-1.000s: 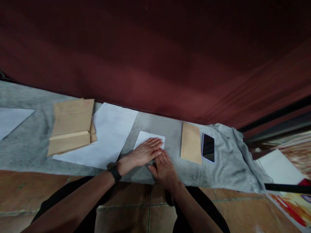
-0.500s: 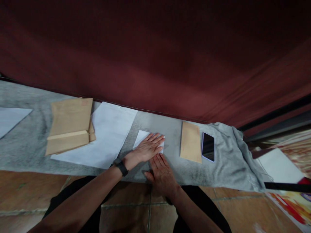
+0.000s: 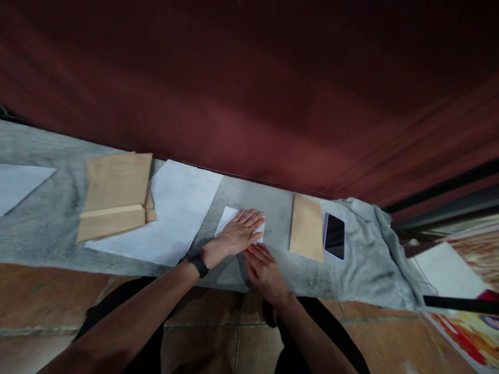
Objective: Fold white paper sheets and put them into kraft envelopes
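Note:
A small white folded sheet of paper (image 3: 226,217) lies on the grey cloth in front of me. My left hand (image 3: 240,232) rests flat across it, fingers stretched out and slightly spread, covering most of its right part. Just below, my right hand (image 3: 266,270) touches the paper's near edge with its fingertips, close under the left hand. Its fingers are stretched out side by side, and the thumb sits lower, drawn in toward the palm. A dark watch is on my left wrist.
Left of my hands, several brown envelopes (image 3: 117,182) overlap large white sheets (image 3: 183,208). Another white sheet (image 3: 23,182) is at the far left. To the right lie a single brown envelope (image 3: 306,228) and a phone (image 3: 334,237). Grey cloth (image 3: 362,259) covers the narrow surface.
My right hand has rolled onto its side and its thumb has drawn in. The left hand stays flat on the folded paper. The view has shifted slightly.

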`<state>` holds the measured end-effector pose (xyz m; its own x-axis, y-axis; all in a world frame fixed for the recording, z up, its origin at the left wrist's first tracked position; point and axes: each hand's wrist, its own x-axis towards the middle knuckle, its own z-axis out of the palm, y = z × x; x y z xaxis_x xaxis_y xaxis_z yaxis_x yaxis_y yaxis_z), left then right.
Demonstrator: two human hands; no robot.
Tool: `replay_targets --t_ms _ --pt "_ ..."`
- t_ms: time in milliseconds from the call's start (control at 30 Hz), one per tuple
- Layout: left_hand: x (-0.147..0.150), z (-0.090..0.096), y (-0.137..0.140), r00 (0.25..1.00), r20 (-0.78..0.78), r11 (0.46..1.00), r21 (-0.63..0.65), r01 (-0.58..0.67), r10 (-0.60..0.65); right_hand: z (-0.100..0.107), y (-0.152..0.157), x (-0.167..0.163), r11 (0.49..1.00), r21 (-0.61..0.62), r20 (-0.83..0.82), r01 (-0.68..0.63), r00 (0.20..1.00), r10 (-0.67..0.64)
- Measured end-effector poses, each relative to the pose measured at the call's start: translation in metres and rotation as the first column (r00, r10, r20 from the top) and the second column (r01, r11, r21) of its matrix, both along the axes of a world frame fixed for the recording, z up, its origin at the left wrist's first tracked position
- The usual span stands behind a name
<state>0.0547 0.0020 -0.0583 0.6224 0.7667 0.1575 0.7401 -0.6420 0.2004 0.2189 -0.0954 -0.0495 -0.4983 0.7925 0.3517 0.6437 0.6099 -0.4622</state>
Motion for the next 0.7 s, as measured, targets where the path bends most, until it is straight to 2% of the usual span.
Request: replay_targets --t_ms 200,500,700 --pt "-0.008 0.000 -0.006 1.000 -0.019 1.000 0.031 -0.002 0.002 0.003 0.004 0.004 1.000 -0.003 -0.087 0.011 0.996 -0.011" --pt "-0.016 0.004 -0.013 0.996 -0.058 0.998 -0.004 -0.064 0.063 0.006 0.013 0.008 0.985 -0.072 -0.067 0.159 0.984 -0.164" --pt "-0.025 0.003 -0.017 0.995 -0.020 0.995 0.019 -0.093 0.094 0.008 0.018 0.006 0.974 -0.099 -0.039 0.206 0.977 -0.211"
